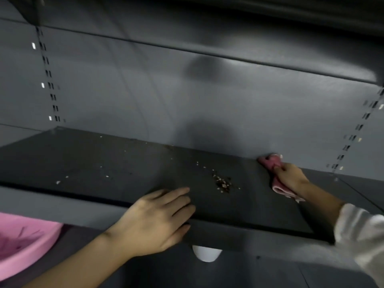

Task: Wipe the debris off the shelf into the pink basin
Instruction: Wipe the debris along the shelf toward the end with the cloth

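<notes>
**Loose crumbs, a soft cloth, and a basin waiting off to the side**

Here the dark grey metal shelf [124, 163] carries a small heap of brown and pale crumb debris [223, 182], with a few stray flecks scattered farther along the shelf on the basin's side. The right hand [291, 177] is closed around a crumpled pink cloth [272, 163], pressing it onto the shelf at the back wall, well apart from the heap on the side away from the basin. The left hand [158, 219] lies flat and open on the shelf's front edge, fingers spread, holding nothing, just beside the heap. The pink plastic basin [25, 242] sits below the shelf level, well away from the heap, past the left hand.

The debris looks light and dry, so it should slide easily but scatter if swept fast. The cloth is soft and limp; bunching it in the fist, as now, gives a firm wiping edge. The basin likely needs to be brought under the shelf's front edge.
</notes>
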`<act>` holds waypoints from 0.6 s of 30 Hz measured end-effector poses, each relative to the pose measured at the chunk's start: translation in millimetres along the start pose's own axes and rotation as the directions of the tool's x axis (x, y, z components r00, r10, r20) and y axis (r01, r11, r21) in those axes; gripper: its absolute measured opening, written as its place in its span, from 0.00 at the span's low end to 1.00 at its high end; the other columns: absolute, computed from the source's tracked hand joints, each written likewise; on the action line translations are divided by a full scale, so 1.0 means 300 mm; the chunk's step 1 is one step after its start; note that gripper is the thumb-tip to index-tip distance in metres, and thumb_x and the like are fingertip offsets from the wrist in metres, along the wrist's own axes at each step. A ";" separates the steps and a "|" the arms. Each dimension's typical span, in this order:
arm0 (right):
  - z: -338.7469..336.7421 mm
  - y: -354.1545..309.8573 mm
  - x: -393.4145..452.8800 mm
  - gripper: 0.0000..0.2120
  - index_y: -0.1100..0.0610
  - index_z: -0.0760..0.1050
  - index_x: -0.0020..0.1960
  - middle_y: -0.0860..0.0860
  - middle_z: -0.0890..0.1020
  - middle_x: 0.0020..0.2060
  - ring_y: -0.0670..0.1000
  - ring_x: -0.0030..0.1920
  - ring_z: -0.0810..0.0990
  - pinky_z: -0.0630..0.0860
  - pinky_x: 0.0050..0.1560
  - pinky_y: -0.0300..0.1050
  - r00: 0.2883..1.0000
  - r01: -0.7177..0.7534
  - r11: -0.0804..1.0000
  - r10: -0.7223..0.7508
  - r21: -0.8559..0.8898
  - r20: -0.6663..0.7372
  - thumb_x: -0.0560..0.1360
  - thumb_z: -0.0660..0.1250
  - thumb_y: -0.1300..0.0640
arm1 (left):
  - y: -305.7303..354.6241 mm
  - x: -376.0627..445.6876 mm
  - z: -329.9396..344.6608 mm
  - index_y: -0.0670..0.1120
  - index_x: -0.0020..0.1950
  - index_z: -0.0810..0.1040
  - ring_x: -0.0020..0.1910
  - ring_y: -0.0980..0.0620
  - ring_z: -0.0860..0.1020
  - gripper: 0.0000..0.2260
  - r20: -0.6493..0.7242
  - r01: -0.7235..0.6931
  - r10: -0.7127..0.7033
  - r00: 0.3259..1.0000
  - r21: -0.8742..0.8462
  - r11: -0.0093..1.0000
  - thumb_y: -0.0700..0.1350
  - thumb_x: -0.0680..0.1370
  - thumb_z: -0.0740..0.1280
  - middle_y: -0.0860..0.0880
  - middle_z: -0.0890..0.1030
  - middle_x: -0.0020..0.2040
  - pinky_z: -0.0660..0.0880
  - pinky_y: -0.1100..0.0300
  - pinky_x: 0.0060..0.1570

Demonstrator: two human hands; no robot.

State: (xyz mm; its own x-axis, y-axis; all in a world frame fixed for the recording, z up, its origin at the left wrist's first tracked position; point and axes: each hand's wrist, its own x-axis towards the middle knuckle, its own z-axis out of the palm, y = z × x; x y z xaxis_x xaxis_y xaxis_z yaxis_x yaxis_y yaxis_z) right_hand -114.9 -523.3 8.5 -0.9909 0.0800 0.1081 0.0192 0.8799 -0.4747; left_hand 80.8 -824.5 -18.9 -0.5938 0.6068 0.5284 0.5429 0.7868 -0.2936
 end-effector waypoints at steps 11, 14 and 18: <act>0.252 -0.481 -0.035 0.14 0.56 0.76 0.59 0.55 0.80 0.51 0.48 0.48 0.75 0.68 0.48 0.38 0.898 0.344 0.910 -0.390 0.230 0.203 0.79 0.56 0.60 | -0.096 -0.061 -0.003 0.52 0.49 0.84 0.57 0.57 0.81 0.16 0.028 -0.132 0.137 0.990 -0.121 0.984 0.53 0.73 0.59 0.56 0.85 0.47 0.78 0.66 0.46; 0.230 -0.479 -0.075 0.12 0.54 0.78 0.51 0.43 0.82 0.35 0.38 0.35 0.78 0.72 0.38 0.29 0.882 0.322 0.890 -0.405 0.322 0.239 0.79 0.56 0.61 | -0.101 -0.068 -0.002 0.52 0.51 0.83 0.58 0.57 0.80 0.15 0.029 -0.157 0.162 0.986 -0.139 0.978 0.53 0.74 0.58 0.56 0.84 0.49 0.78 0.66 0.49; 0.156 -0.478 -0.091 0.12 0.60 0.76 0.55 0.51 0.80 0.41 0.40 0.34 0.78 0.73 0.38 0.27 0.921 0.290 0.884 -0.362 0.365 0.146 0.79 0.56 0.60 | -0.105 -0.067 0.003 0.52 0.51 0.82 0.58 0.57 0.79 0.17 0.029 -0.177 0.182 0.983 -0.130 0.976 0.53 0.73 0.57 0.56 0.84 0.51 0.78 0.65 0.50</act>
State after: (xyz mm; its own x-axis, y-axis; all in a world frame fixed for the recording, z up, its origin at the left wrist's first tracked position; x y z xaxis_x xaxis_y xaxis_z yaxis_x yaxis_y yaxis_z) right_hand -96.8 -673.6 32.9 -0.9385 -0.3136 0.1442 -0.3194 0.6305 -0.7075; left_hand 75.2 -861.4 -20.9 -0.5020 0.7428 0.4430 0.7119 0.6458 -0.2759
